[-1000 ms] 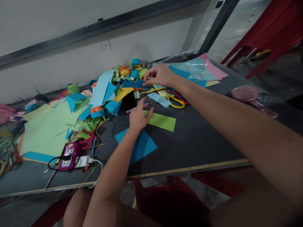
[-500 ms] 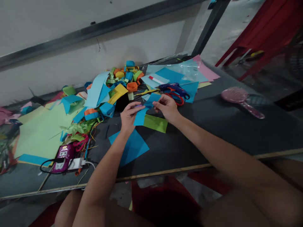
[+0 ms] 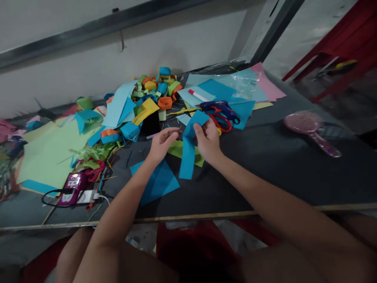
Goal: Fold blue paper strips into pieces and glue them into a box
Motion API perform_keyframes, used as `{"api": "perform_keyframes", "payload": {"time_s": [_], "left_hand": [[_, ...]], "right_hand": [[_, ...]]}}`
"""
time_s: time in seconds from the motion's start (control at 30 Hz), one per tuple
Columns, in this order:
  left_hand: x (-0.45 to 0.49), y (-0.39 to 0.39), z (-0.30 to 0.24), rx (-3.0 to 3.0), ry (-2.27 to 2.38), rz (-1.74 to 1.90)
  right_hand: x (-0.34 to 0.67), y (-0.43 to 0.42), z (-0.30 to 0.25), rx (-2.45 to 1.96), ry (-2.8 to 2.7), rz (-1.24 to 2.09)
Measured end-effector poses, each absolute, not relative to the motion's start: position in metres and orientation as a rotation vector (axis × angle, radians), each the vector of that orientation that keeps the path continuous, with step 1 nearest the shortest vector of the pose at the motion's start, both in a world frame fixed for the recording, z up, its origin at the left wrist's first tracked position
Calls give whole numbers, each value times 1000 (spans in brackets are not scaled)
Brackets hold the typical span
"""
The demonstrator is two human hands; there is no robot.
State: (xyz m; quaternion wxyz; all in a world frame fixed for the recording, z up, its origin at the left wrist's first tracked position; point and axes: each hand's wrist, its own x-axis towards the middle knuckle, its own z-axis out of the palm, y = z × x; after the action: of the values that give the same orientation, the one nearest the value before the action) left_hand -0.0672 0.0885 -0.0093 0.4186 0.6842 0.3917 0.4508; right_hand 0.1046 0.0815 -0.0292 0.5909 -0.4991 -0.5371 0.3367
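Observation:
A blue paper strip [image 3: 188, 153] hangs bent over a dark spot of the table, pinched between the thumb and fingers of my right hand [image 3: 208, 142]. Just left of it, my left hand [image 3: 163, 144] is off the strip, thumb and forefinger slightly apart. A thin purple stick [image 3: 152, 136] shows behind that hand; whether they touch I cannot tell. Beneath the strip lies a green paper strip [image 3: 176, 149], partly covered. A blue paper sheet [image 3: 161, 181] rests below my left forearm. Beyond my right hand are red-handled scissors [image 3: 225, 125] and a dark blue glue gun [image 3: 220, 108].
Folded paper pieces [image 3: 165, 103] are heaped near the wall. Coloured sheets and a red-capped marker [image 3: 198, 95] lie behind the scissors. A pink hairbrush [image 3: 303, 122] sits at right. A purple device [image 3: 72, 188] with cables lies front left, beside green sheets [image 3: 50, 157].
My left hand has let go of the blue strip and drawn back left. The strip's lower end now hangs down from my right hand. The view has shifted slightly.

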Motion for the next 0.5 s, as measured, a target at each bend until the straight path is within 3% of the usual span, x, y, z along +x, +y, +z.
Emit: {"api": "perform_keyframes", "payload": {"time_s": [0.23, 0.4, 0.5], "left_hand": [[-73, 99, -12, 1998, 1154, 989], [-85, 95, 3, 2205, 1297, 936], [-89, 91, 11, 2355, 1396, 814]], "right_hand": [[93, 78, -34, -1200, -1232, 835], [112, 77, -16, -1414, -1586, 187], [121, 69, 2, -1493, -1934, -13]]}}
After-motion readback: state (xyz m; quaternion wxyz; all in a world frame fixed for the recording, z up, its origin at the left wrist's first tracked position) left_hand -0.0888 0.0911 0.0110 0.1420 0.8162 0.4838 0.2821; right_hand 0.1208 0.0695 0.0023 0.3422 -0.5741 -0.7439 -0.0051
